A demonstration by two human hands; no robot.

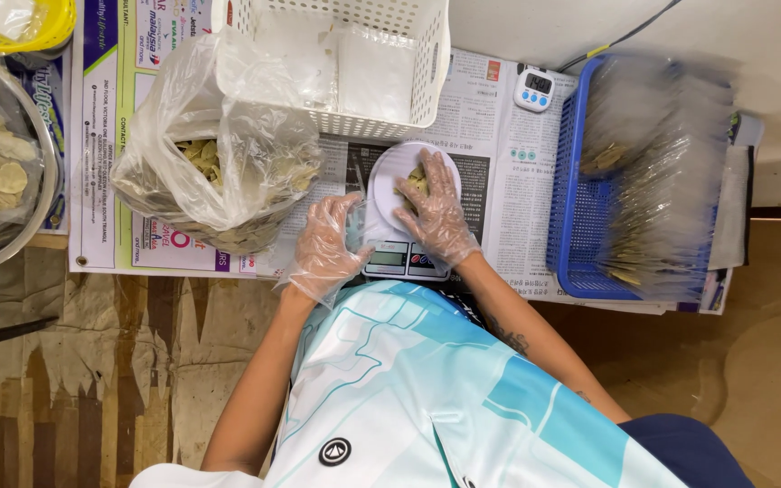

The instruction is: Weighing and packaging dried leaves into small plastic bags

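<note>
Both my hands wear clear plastic gloves. My right hand [437, 210] lies over the white round plate [389, 177] of a small digital kitchen scale [397, 259], its fingers closed on a few dried green-brown leaves [416, 181] in the plate. My left hand [327, 246] rests beside the scale's left edge with its fingers loosely spread and nothing in it. Just left of that hand stands a big clear plastic bag [219, 154], open at the top and full of the same dried leaves.
A white perforated basket [409, 81] sits behind the scale. A blue basket [571, 199] with filled clear packets stands at the right, a small white timer [534, 89] near it. A metal bowl [20, 217] is at the left. Newspaper [499, 163] covers the surface.
</note>
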